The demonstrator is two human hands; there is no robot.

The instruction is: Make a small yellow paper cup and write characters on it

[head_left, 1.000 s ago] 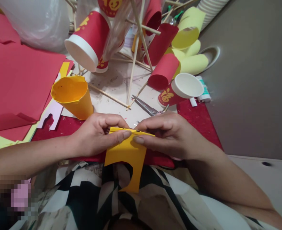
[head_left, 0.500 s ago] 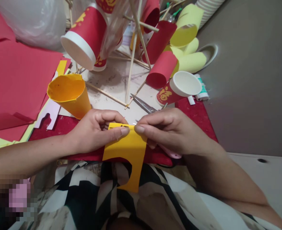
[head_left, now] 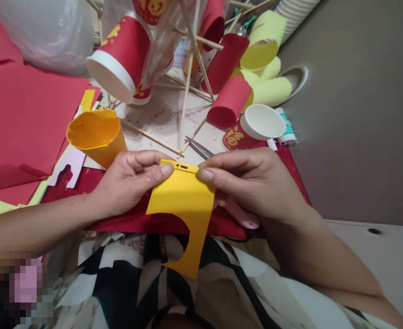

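A yellow piece of paper (head_left: 184, 196) with a rounded cut-out hangs between my hands, its top edge folded over in a narrow strip with dark marks. My left hand (head_left: 133, 180) pinches the strip's left end between thumb and fingers. At the other end, my right hand (head_left: 251, 183) pinches the fold the same way. Beneath my right hand lie scissors, blades (head_left: 199, 147) pointing away and a pink handle (head_left: 241, 214) showing below; their middle is hidden. Just beyond my left hand stands a yellow-orange paper cup shape (head_left: 98, 137), tilted.
Red paper sheets (head_left: 26, 123) are stacked at the left, beside a pale cut strip (head_left: 69, 167). A frame of wooden sticks (head_left: 189, 87) stands at the back with a red paper cup (head_left: 126, 55). Red paper tubes (head_left: 229, 101) and a white-rimmed cup (head_left: 265, 122) are at the right.
Both hands have moved slightly apart and up along the folded edge, so more of the strip and its dark marks shows. The yellow paper has risen with them.
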